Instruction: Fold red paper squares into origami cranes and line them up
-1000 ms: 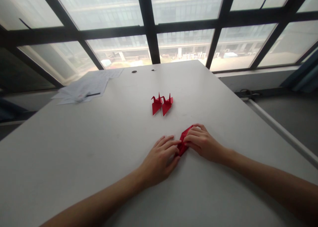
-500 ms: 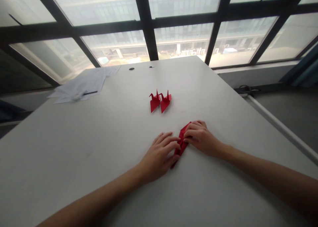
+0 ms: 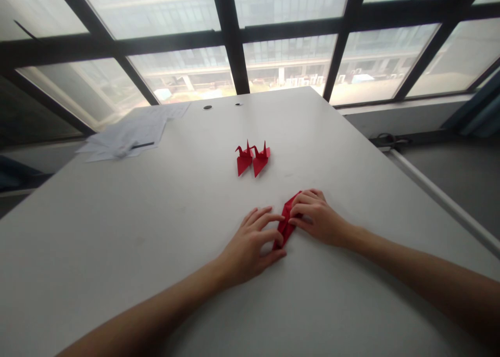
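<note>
A partly folded red paper [image 3: 286, 222] lies flat on the white table [image 3: 156, 232] between my hands. My left hand [image 3: 252, 245] presses its near end, fingers bent and thumb pinching the tip. My right hand [image 3: 314, 217] rests on its far side, fingers curled over the paper's edge. Two finished red paper cranes [image 3: 252, 158] stand side by side farther back on the table, apart from both hands.
A stack of white papers [image 3: 128, 133] with a dark pen lies at the table's far left corner. Two small round holes [image 3: 221, 106] sit near the far edge. Large windows with dark frames [image 3: 230, 39] rise behind. The table's right edge drops to the floor.
My left hand's fingers have curled and slid toward the near tip of the red paper. My right hand has stayed on the paper.
</note>
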Demonstrator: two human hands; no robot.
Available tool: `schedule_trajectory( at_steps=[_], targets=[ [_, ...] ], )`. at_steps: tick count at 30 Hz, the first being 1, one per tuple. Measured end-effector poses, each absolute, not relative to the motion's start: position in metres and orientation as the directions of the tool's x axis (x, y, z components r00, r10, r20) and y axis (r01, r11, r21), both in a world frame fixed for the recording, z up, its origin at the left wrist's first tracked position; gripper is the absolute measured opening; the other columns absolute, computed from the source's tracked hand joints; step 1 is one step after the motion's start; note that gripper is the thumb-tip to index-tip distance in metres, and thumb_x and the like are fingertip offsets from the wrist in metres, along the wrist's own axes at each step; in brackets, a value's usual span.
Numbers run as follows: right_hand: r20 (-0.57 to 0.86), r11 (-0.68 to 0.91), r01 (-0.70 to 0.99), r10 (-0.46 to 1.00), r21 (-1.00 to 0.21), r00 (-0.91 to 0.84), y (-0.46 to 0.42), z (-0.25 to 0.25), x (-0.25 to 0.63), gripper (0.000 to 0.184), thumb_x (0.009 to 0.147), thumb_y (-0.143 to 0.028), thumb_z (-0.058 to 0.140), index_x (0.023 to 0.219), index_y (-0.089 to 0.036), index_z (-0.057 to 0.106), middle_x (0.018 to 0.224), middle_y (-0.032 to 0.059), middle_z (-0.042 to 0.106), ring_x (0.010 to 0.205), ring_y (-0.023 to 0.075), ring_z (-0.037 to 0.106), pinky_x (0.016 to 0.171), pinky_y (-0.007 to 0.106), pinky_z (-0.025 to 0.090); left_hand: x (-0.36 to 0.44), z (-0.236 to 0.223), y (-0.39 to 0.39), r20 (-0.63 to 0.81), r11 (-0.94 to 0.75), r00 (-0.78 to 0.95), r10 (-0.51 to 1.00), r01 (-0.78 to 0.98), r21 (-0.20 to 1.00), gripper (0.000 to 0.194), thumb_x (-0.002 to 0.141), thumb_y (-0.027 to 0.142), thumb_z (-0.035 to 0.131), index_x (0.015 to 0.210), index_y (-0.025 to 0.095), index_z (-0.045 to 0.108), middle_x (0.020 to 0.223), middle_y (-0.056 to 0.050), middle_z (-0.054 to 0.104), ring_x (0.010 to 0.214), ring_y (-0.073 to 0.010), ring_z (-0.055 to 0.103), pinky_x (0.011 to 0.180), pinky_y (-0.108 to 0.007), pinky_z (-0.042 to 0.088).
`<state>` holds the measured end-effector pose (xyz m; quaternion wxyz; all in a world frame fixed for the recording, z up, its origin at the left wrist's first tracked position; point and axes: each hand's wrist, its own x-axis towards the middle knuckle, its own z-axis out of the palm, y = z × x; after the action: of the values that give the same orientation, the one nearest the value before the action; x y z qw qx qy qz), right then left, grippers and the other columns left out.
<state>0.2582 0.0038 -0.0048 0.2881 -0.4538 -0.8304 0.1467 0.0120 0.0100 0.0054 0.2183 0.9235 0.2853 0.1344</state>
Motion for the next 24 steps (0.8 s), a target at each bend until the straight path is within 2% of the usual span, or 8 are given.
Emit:
schedule_trajectory(
  at_steps=[4, 9, 18, 24],
  targets=[
    [0.337, 0.523, 0.695, 0.852, -0.494, -0.401, 0.0038, -0.0065, 0.2577, 0.01, 0.09, -0.025, 0.069, 0.082, -0.021, 0.065, 0.089, 0.0013, 0.066, 0.096, 0.0198, 0.056, 0.1, 0.041, 0.028, 0.0126, 0.0047, 0.0106, 0.122, -0.741, 0.796, 0.592, 0.479, 0.472, 0.006, 0.091, 0.03, 0.065, 0.096, 0.027, 0.065, 0.14, 0.001, 0.055, 0.144, -0.026, 0.033, 0.122, -0.05, 0.02],
    [0.32, 0.496, 0.717, 0.867, -0.489, -0.381, 0.0047, -0.0087, 0.2576, 0.006, 0.088, -0.019, 0.069, 0.085, -0.021, 0.065, 0.093, 0.0024, 0.067, 0.099, 0.0209, 0.055, 0.099, 0.04, 0.029, 0.0128, 0.0024, 0.0115, 0.145, -0.77, 0.813, 0.565, 0.455, 0.448, 0.025, 0.093, 0.026, 0.062, 0.117, 0.03, 0.062, 0.141, 0.0, 0.055, 0.145, -0.0253, 0.032, 0.122, -0.051, 0.019],
    [0.333, 0.498, 0.702, 0.866, -0.509, -0.373, 0.0047, -0.0073, 0.257, 0.007, 0.091, -0.015, 0.063, 0.09, -0.022, 0.066, 0.097, 0.0032, 0.067, 0.098, 0.0207, 0.055, 0.096, 0.039, 0.034, 0.0117, 0.0006, 0.0109, 0.173, -0.795, 0.815, 0.554, 0.456, 0.401, 0.025, 0.099, 0.031, 0.053, 0.117, 0.038, 0.069, 0.144, 0.003, 0.054, 0.144, -0.0252, 0.036, 0.121, -0.053, 0.022],
    [0.436, 0.496, 0.686, 0.855, -0.532, -0.28, 0.0069, -0.0084, 0.2604, 0.028, 0.091, -0.006, 0.05, 0.108, -0.022, 0.066, 0.107, 0.0067, 0.066, 0.104, 0.0218, 0.057, 0.096, 0.04, 0.04, 0.0128, 0.0017, 0.0117, 0.205, -0.856, 0.849, 0.486, 0.416, 0.307, 0.03, 0.1, 0.027, 0.05, 0.127, 0.031, 0.063, 0.135, -0.001, 0.064, 0.138, -0.0246, 0.046, 0.121, -0.054, 0.023]
  ],
)
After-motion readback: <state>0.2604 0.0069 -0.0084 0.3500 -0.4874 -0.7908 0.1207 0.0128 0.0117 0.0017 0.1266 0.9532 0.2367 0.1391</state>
